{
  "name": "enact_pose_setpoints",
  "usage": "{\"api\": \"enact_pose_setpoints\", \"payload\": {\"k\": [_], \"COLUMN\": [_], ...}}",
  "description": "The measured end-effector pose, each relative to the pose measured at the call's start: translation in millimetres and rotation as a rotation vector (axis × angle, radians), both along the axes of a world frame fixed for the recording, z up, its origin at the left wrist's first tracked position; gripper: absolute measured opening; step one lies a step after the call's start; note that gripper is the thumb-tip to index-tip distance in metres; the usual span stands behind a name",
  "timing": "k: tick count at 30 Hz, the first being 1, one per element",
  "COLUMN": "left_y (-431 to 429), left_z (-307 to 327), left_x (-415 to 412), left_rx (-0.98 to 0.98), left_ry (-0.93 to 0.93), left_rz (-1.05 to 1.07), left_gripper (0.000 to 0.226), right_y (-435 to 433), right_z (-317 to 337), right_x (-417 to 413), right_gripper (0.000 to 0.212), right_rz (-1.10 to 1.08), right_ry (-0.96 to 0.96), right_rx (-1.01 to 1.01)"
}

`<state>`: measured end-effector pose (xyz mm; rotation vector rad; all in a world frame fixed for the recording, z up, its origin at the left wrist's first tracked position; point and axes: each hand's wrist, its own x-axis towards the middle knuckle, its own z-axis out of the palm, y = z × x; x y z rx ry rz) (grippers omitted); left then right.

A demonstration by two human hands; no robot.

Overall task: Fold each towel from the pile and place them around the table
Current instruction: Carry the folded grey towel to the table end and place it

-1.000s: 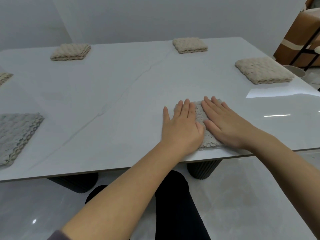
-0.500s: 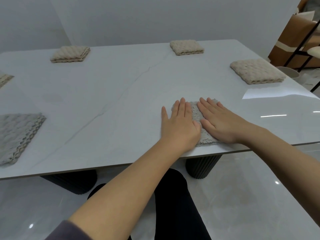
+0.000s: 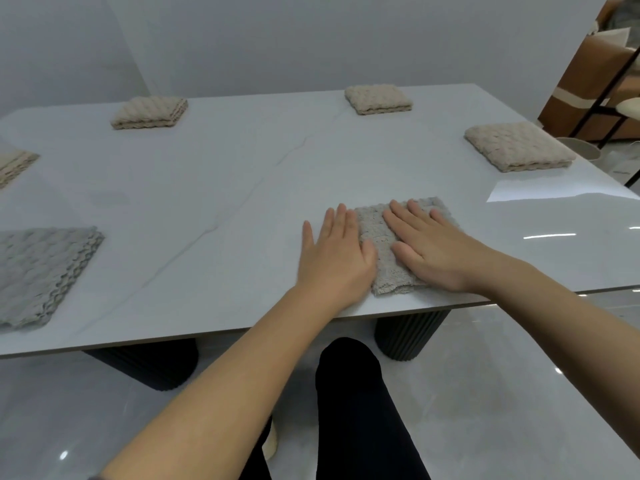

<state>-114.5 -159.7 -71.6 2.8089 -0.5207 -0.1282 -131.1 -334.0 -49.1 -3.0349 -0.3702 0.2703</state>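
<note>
Around the glossy white stone tabletop [image 3: 225, 188] five folded knitted towels [image 3: 516, 147] lay placed; my left hand [image 3: 336, 251] and right hand [image 3: 440, 247], fingers flat and gripping nothing, pressed the sixth grey towel [image 3: 381, 244].

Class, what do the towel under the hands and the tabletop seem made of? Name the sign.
Towel: soft looped fabric, probably terry or microfibre; nubby, matte surface. Tabletop: likely polished stone or ceramic; glossy reflections, faint grey veins.

towel [image 3: 388, 251] half under hands, left towels [image 3: 38, 271] cropped
</note>
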Motion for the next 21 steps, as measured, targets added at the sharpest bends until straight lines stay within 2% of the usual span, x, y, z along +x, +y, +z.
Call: {"api": "enact_pose_setpoints", "payload": {"k": [5,11,21], "left_y": [83.3,176.3,206.0], "left_z": [2.7,5.0,-8.1], "left_x": [10.6,25.1,34.9], "left_rx": [0.056,0.158,0.188], "left_ry": [-0.072,-0.022,-0.011], "left_rz": [0.160,0.284,0.274], "left_gripper": [0.061,0.061,0.061], "right_y": [51.2,148.7,180.8], "right_z": [12.1,-3.8,-28.6], "right_x": [-3.2,33.3,61.5], "right_gripper": [0.060,0.061,0.062], "right_rz": [0.071,0.101,0.042], "right_ry": [-0.102,-0.034,-0.034], "right_rx": [0.107,0.134,0.071]}}
